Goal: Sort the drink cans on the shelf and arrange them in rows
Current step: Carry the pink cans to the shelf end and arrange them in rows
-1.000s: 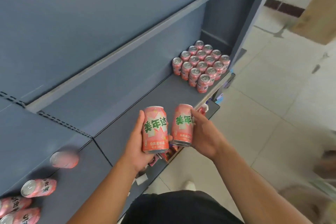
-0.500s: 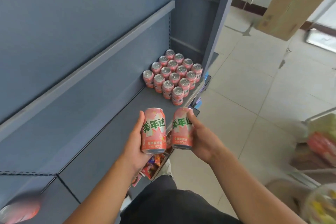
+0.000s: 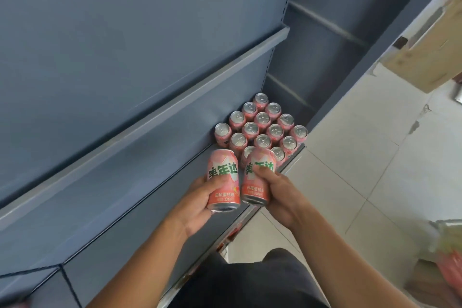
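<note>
Beside grey shelf (image 3: 125,207), pale tiled floor (image 3: 375,170)

The left can (image 3: 223,180), pink and gripped by the left hand (image 3: 197,205), carries the brand 美年达 in large green characters edged in white across its middle, all three plainly legible. Below runs a line of small white Chinese characters, too blurred to read with certainty, and under that a still smaller line in which the number 330 can be made out. The right can (image 3: 258,177), held by the right hand (image 3: 280,197), bears the same green 美年达, its middle character partly covered by that hand; a like white line and a faint 330 sit beneath. The standing cans (image 3: 262,130) on the shelf (image 3: 150,207) show mostly silver tops, with no print that can be read.
</note>
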`<act>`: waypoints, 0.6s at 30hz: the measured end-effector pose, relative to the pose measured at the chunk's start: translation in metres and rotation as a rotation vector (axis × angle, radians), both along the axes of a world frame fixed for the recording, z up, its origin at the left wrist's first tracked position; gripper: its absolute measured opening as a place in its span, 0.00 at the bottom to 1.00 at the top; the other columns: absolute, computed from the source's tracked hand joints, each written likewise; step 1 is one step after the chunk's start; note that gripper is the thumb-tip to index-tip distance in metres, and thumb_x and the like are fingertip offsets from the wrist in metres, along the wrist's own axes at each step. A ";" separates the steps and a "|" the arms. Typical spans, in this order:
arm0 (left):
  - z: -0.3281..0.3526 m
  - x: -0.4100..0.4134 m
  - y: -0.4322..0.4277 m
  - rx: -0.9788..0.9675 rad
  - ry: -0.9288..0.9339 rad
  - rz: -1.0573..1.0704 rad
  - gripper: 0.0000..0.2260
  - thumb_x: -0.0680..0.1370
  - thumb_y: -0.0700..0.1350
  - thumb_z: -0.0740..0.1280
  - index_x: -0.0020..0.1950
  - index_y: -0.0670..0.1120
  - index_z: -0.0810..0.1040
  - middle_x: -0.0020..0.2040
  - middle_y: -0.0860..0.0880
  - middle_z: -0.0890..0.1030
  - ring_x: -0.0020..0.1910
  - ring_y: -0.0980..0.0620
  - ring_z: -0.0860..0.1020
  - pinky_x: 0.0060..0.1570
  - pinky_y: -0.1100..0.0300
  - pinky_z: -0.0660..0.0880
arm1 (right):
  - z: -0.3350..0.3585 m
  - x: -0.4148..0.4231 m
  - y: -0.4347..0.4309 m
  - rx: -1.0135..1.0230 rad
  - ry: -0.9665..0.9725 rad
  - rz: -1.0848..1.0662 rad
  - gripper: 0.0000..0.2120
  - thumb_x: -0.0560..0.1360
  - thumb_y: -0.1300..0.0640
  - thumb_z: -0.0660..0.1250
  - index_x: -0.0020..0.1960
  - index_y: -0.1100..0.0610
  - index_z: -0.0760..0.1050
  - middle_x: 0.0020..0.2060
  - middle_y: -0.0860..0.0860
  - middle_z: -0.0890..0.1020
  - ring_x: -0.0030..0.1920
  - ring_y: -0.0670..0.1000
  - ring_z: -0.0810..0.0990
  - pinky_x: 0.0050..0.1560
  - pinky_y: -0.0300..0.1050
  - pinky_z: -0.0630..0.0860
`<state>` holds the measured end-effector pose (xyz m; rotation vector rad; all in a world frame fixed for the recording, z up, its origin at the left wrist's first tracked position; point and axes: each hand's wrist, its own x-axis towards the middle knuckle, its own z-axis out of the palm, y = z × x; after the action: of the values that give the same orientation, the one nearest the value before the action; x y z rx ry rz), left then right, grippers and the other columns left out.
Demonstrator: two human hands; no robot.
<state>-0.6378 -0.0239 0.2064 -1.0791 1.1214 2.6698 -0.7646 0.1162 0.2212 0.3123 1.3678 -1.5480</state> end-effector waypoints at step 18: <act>-0.034 -0.086 0.002 -0.113 -0.299 0.586 0.15 0.73 0.39 0.73 0.59 0.43 0.77 0.46 0.44 0.85 0.45 0.45 0.83 0.45 0.50 0.78 | -0.047 -0.118 -0.087 0.079 0.009 0.599 0.27 0.67 0.51 0.76 0.62 0.59 0.77 0.55 0.60 0.84 0.57 0.60 0.83 0.59 0.59 0.79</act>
<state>-0.7237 -0.0215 0.1728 -2.0180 1.0290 2.7002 -0.8828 0.0294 0.1747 -0.0603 1.3703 -1.0001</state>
